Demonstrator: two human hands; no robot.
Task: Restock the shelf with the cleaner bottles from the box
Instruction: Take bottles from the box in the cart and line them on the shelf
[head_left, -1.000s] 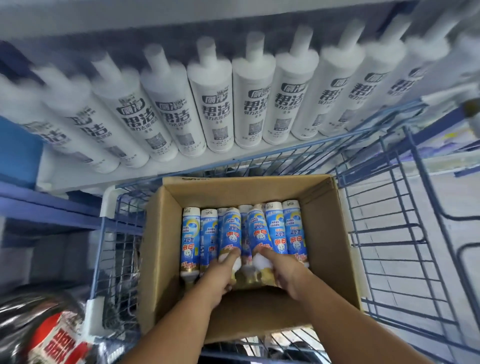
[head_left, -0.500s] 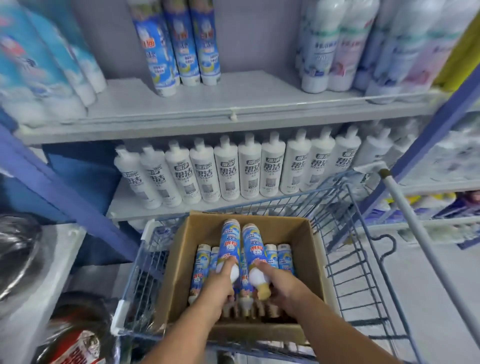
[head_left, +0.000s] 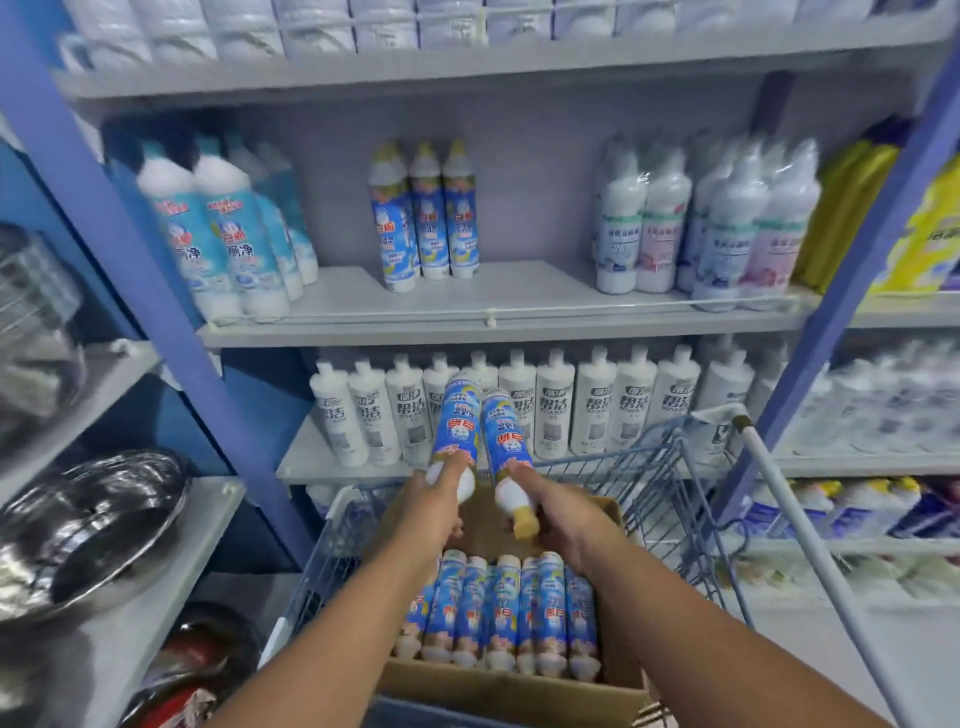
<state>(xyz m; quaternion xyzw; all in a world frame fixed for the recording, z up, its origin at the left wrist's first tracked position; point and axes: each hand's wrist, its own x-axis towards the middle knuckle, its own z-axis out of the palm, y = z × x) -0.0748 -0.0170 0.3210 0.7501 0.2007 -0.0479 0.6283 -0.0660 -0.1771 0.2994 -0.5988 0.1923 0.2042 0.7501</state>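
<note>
Each hand holds one blue cleaner bottle, and both bottles are lifted up above the box (head_left: 514, 696). The left hand (head_left: 434, 506) has its fingers curled around the white neck of the left bottle (head_left: 456, 423). The right hand (head_left: 563, 512) has its fingers curled around the neck of the right bottle (head_left: 506, 434), and the yellow cap pokes out near the palm. Both bottles are upside down, with their caps toward the person and their flat bottoms pointing far away at the shelves. The two bottles are just beside each other.

The box sits in a blue wire cart (head_left: 670, 467). More blue bottles (head_left: 498, 608) lie in a row inside the box, so a lot of the job is left.

On the middle shelf (head_left: 519, 291) three bottles of the same kind (head_left: 423, 213) stand in a little group. There is bare shelf to the left and right of them. A row of white bottles (head_left: 519, 410) stands on the shelf below.

This looks like the carrying step: the bottles are out of the box but not on the shelf yet. Next, I think the hands need to go up and far, flip the bottles so the caps point up, and stand them beside the three. They are tall and thin, so a bump could tip one over.
</note>
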